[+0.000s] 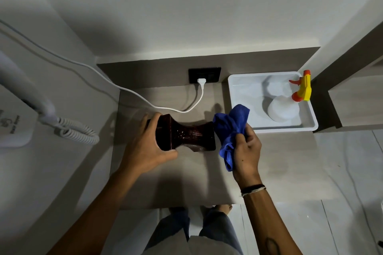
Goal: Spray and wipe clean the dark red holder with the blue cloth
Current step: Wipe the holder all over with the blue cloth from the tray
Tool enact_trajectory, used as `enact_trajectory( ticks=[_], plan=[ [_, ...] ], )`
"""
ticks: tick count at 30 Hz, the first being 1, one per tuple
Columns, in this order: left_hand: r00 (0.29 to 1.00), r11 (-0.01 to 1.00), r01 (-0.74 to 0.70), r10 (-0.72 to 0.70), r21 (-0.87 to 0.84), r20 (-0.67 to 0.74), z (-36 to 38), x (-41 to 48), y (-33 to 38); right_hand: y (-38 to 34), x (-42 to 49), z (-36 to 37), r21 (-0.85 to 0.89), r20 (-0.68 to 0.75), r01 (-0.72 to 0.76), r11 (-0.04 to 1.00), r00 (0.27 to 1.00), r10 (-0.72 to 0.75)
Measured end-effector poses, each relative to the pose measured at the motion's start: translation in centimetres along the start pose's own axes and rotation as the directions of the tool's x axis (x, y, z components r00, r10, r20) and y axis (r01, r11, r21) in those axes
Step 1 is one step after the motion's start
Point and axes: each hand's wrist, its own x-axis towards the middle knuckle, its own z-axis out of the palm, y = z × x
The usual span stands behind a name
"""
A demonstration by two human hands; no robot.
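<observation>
Presently, left to right: wall dryer (18,97) with coiled cord. Left hand (145,143) — clasped over the near-left end of the holder (190,136), which lies on its side on the counter (186,182). Cloth (230,130) — bunched, touching the holder's right end, gripped in the right hand (246,151). Tray (306,128) at far right, spray bottle (290,101) standing inside. Step in hand, by my reading: wiping. Next move calls for pressing the cloth along the waist while the left hand steadies.
</observation>
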Motion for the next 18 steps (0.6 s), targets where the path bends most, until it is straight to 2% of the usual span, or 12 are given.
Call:
enact_trajectory(
  ticks=[3, 5, 8, 10, 12, 14, 18],
  plan=[
    [0.999, 0.999, 0.024, -0.025, -0.021, -0.032, 0.0, 0.1, 0.1, -0.3, -1.7, 1.0, -0.109, 0.103, 0.185, 0.977, 0.979, -0.174],
    [1.0, 1.0, 0.009, -0.009, -0.004, -0.012, -0.1, 0.3, 0.2, -0.1, -3.0, 2.4, -0.22, 0.275, 0.315, 0.923, 0.928, -0.251],
    [1.0, 0.998, -0.025, 0.025, 0.062, -0.013, -0.1, 0.6, 0.3, 1.0, -4.6, 4.4, -0.311, 0.592, 0.519, 0.796, 0.761, -0.265],
    [0.997, 0.988, -0.059, 0.064, 0.143, -0.033, -0.2, 0.9, 0.4, 1.7, -5.1, 5.4, -0.326, 0.7, 0.599, 0.731, 0.673, -0.239],
    [0.993, 0.983, -0.103, 0.11, 0.152, -0.033, -0.2, 0.9, 0.6, 2.5, -4.9, 5.7, -0.351, 0.724, 0.619, 0.703, 0.655, -0.215],
    [0.988, 0.983, -0.144, 0.15, 0.113, -0.04, -0.2, 0.8, 0.5, 3.5, -4.3, 5.5, -0.399, 0.72, 0.626, 0.67, 0.666, -0.194],
    [0.983, 0.971, -0.164, 0.177, 0.172, -0.058, -0.1, 0.6, 0.2, 5.2, -2.2, 3.9, -0.524, 0.699, 0.63, 0.573, 0.703, -0.134]
  ],
)
